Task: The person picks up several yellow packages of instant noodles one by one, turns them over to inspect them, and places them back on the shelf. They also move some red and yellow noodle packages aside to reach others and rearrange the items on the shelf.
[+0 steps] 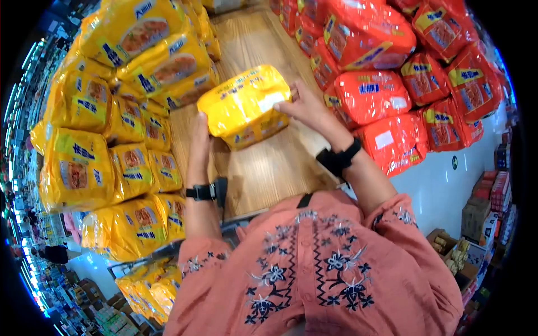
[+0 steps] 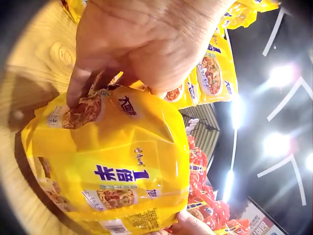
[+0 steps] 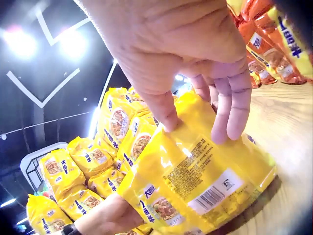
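Between both hands is a yellow multipack of instant noodles, low over the wooden table. My left hand holds its left end; in the left wrist view the fingers reach over the printed bowl picture. At the other end my right hand grips the pack, thumb on the near side and fingers round the far side. The right wrist view shows the pack's barcode panel below the thumb and fingers. Both wrists wear black straps.
Stacked yellow noodle packs rise along the table's left side. Red noodle packs are piled on the right. Bare wood shows between the stacks. Cartons stand on the floor at the far right, and shop shelves line the left.
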Demonstrator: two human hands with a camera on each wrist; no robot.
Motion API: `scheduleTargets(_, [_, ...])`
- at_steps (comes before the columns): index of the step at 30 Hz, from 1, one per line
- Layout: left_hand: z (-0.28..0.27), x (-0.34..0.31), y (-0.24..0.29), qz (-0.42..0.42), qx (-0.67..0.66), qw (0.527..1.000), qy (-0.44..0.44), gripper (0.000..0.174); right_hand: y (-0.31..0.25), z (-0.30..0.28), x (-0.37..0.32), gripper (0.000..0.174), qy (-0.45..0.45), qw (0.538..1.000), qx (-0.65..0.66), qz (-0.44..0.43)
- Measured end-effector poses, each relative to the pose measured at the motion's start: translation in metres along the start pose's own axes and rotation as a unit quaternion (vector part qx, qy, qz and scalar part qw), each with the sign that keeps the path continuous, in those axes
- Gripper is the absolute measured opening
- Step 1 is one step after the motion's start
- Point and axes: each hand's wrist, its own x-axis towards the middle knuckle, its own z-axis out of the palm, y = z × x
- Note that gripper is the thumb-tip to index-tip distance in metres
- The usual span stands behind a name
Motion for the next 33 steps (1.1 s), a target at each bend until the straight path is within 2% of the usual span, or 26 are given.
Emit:
scheduleTargets(2, [0.007, 0.02, -0.012, 0.055, -0.037, 0.997, -0.04, 0.06, 0.028, 0.007, 0.001, 0.049, 0.075, 0.99, 0.101, -0.058])
scheduleTargets(3, [0.008, 0.033, -0.027, 0.061, -0.053, 0.996, -0.038, 0.06, 0.019, 0.001, -0.001, 0.05, 0.088, 0.992, 0.071, -0.047])
scheduleTargets(4, [0.018, 0.032, -0.014, 0.036, -0.019, 0.999, -0.014, 0.061, 0.012, -0.005, 0.0, 0.051, 0.102, 0.993, 0.044, -0.03])
scheduleTargets(6, [0.043, 0.042, -0.005, 0.059, -0.103, 0.992, -0.043, 0.062, 0.021, -0.01, 0.013, 0.052, 0.159, 0.986, 0.012, -0.042])
scheduleTargets(9, [0.061, 0.062, 0.002, 0.128, -0.013, 0.991, -0.021, 0.064, 0.021, -0.009, 0.018, 0.053, 0.236, 0.97, 0.004, -0.056])
scheduleTargets(10, [0.062, 0.067, -0.001, 0.115, 0.003, 0.993, -0.001, 0.065, 0.018, -0.007, 0.016, 0.053, 0.26, 0.963, 0.009, -0.063])
scheduleTargets(11, [0.063, 0.073, -0.009, 0.102, 0.018, 0.994, 0.02, 0.065, 0.008, -0.007, 0.01, 0.045, 0.296, 0.947, -0.098, -0.077])
scheduleTargets(12, [0.065, 0.074, -0.007, 0.09, 0.034, 0.995, 0.04, 0.066, -0.002, -0.007, 0.004, 0.042, 0.266, 0.956, -0.1, -0.077])
scheduleTargets(14, [0.072, 0.071, -0.005, 0.102, 0.009, 0.995, -0.002, 0.066, -0.013, -0.007, -0.002, 0.037, 0.205, 0.971, -0.102, -0.074])
scheduleTargets(15, [0.078, 0.069, -0.005, 0.098, 0.004, 0.995, -0.006, 0.065, -0.009, -0.002, 0.0, 0.025, 0.163, 0.982, -0.088, -0.047])
scheduleTargets(18, [0.08, 0.079, 0.001, 0.072, -0.012, 0.997, -0.008, 0.064, 0.006, 0.014, 0.023, 0.031, 0.119, 0.988, -0.067, -0.066])
scheduleTargets(19, [0.077, 0.09, -0.002, 0.07, -0.015, 0.997, -0.01, 0.064, 0.007, 0.017, 0.031, 0.036, 0.115, 0.992, -0.054, -0.018])
scheduleTargets(22, [0.073, 0.123, -0.01, 0.089, -0.037, 0.995, -0.006, 0.062, 0.036, 0.032, 0.07, 0.043, 0.179, 0.979, -0.046, -0.083])
scheduleTargets(23, [0.074, 0.132, -0.011, 0.1, -0.048, 0.994, -0.005, 0.062, 0.047, 0.034, 0.085, 0.049, 0.166, 0.984, -0.004, -0.068])
scheduleTargets(25, [0.08, 0.144, -0.008, 0.118, -0.059, 0.991, 0.005, 0.062, 0.035, 0.035, 0.106, 0.04, 0.121, 0.988, 0.092, -0.028])
scheduleTargets(26, [0.084, 0.15, -0.005, 0.126, -0.065, 0.99, 0.009, 0.062, 0.023, 0.029, 0.11, 0.041, 0.076, 0.987, 0.143, 0.022])
scheduleTargets(27, [0.079, 0.155, 0.001, 0.084, 0.012, 0.996, -0.002, 0.064, 0.009, 0.022, 0.114, 0.043, 0.034, 0.978, 0.19, 0.078])
scheduleTargets(28, [0.081, 0.159, 0.001, 0.082, 0.01, 0.996, 0.016, 0.066, -0.005, 0.016, 0.117, 0.046, -0.002, 0.964, 0.23, 0.136])
scheduleTargets(30, [0.084, 0.167, 0.0, 0.08, 0.009, 0.995, 0.053, 0.07, -0.015, 0.023, 0.135, 0.053, 0.004, 0.946, 0.263, 0.188])
scheduleTargets(31, [0.085, 0.169, -0.002, 0.062, 0.02, 0.996, 0.065, 0.072, -0.017, 0.029, 0.141, 0.058, 0.025, 0.945, 0.283, 0.164])
scheduleTargets(33, [0.085, 0.159, -0.004, 0.023, 0.043, 0.995, 0.089, 0.076, -0.014, 0.036, 0.164, 0.051, 0.042, 0.939, 0.31, 0.146])
